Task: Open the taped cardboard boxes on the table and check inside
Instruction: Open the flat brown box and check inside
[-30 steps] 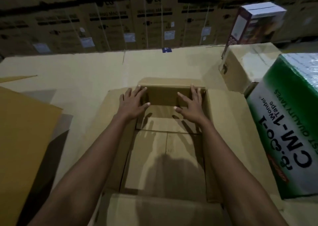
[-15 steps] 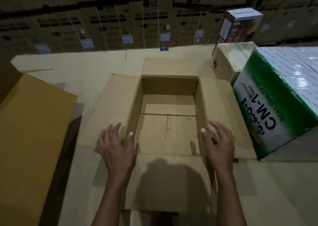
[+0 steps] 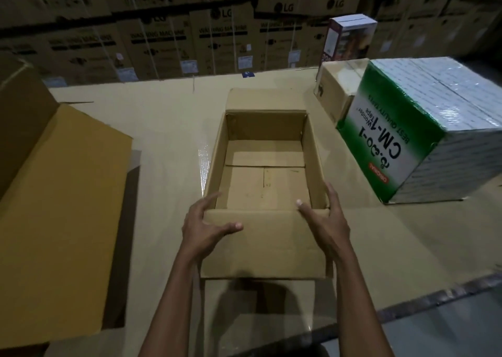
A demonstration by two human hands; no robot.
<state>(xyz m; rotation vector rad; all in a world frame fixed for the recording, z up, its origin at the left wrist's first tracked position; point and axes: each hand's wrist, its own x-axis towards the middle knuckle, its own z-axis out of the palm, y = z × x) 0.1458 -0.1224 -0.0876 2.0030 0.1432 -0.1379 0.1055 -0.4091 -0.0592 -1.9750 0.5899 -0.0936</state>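
An open brown cardboard box (image 3: 264,128) stands in the middle of the cardboard-covered table (image 3: 168,128), and I see nothing inside it but its bare bottom flaps. Its near flap (image 3: 266,248) is folded out toward me and its far flap lies back. My left hand (image 3: 206,226) grips the near left corner, thumb on the near flap and fingers along the left wall. At the near right corner my right hand (image 3: 323,221) holds on with the thumb at the rim and the fingers outside the right wall.
A green and white tape carton (image 3: 394,145) stands to the right, with a small brown box (image 3: 334,90) behind it carrying a printed box (image 3: 347,39). A large yellow-brown box (image 3: 62,193) lies at the left. Stacked LG cartons (image 3: 217,30) line the back. The table's edge (image 3: 407,310) runs at the lower right.
Both hands came back from the far end of the box to its near corners and took hold there. The wide side flaps no longer lie spread out to the sides.
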